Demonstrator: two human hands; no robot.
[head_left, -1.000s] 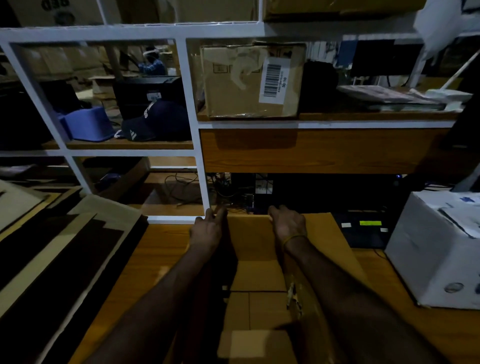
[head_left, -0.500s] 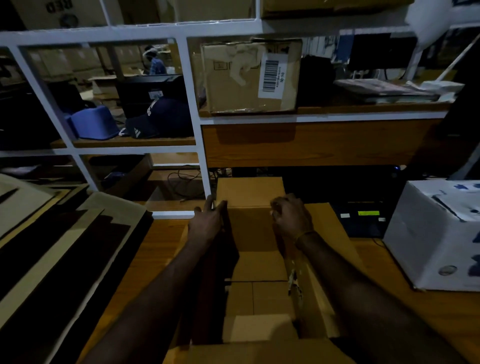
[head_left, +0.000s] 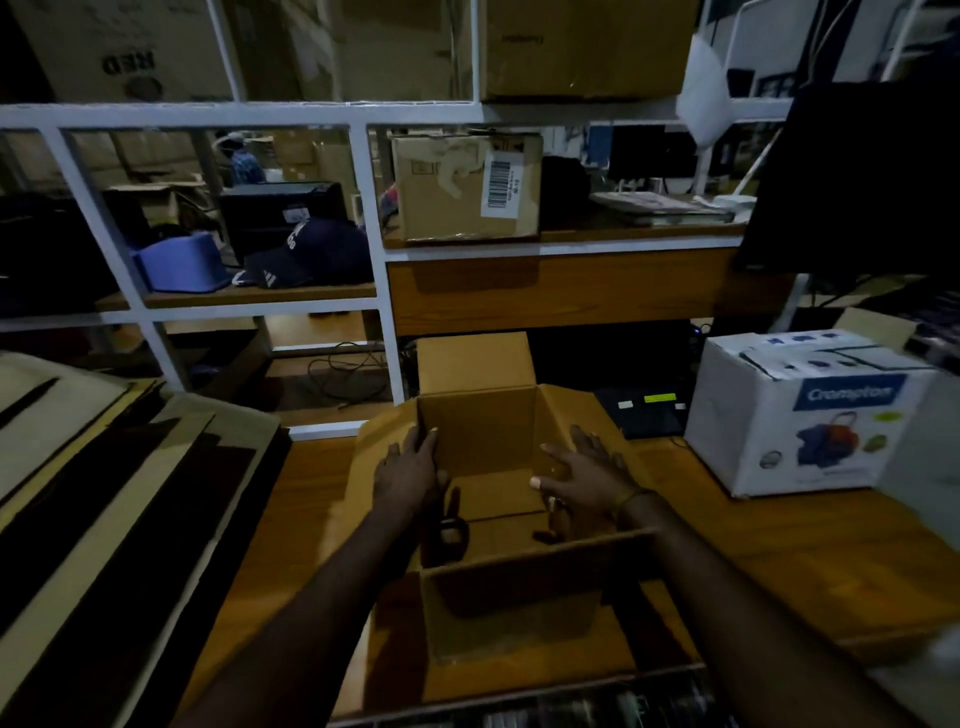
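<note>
An open brown cardboard box (head_left: 480, 434) stands on the wooden table in front of me, its flaps spread outward and its far flap upright. My left hand (head_left: 410, 470) rests with straight fingers against the box's left wall at the rim. My right hand (head_left: 584, 475) lies with spread, straight fingers on the right wall and flap. The inside of the box is dim; only its seamed bottom shows.
A white printed carton (head_left: 810, 410) stands on the table at the right. A stack of flattened cardboard (head_left: 104, 493) lies at the left. A white-framed shelf (head_left: 374, 249) with a labelled box (head_left: 462, 187), a cap and cables rises behind.
The box went from folded flat under my hands to standing open with its flaps out. Both hands drew back toward me and spread onto its side walls.
</note>
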